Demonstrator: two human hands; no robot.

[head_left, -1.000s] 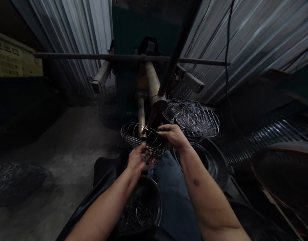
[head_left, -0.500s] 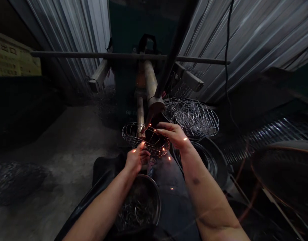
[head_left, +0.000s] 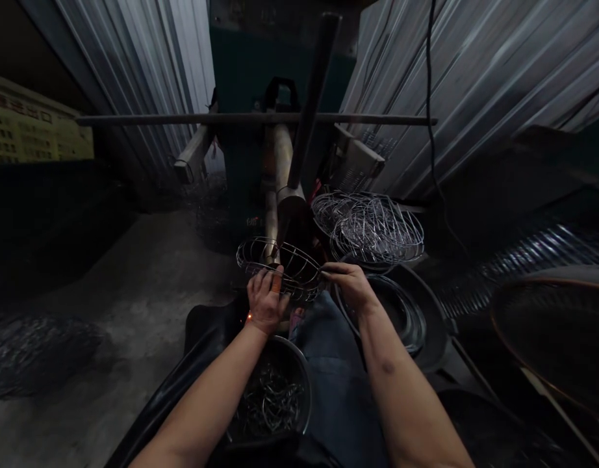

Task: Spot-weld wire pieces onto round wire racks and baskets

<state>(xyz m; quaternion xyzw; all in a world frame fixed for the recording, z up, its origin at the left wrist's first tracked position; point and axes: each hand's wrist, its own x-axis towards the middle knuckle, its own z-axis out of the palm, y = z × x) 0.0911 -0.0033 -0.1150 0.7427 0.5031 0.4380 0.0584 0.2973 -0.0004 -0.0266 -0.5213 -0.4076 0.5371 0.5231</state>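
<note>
A round wire basket [head_left: 303, 294] sits tilted at the tip of a spot welding machine [head_left: 285, 156]. The upper electrode points down into it, close to the lower metal arm [head_left: 271, 227]. My left hand [head_left: 267, 304] is closed over the near-left side of the basket, its fingers bent across the wires. At the right end of the rim, my right hand [head_left: 351, 284] pinches the wire between thumb and fingers. A small orange spark glows beside my left wrist. Exactly where the electrodes touch the wires is too dark to make out.
A metal bowl [head_left: 306, 390] of bent wire pieces stands below my hands. Right of the machine lies a pile of wire frames [head_left: 377, 227], with coiled wire [head_left: 411, 318] in a dark basin. A horizontal bar [head_left: 148, 120] crosses ahead. A yellow crate [head_left: 41, 130] is at left.
The shower of sparks has died down to a faint glow. My left hand has rolled over onto the basket's near side; my right hand has moved down and slightly right along the rim.
</note>
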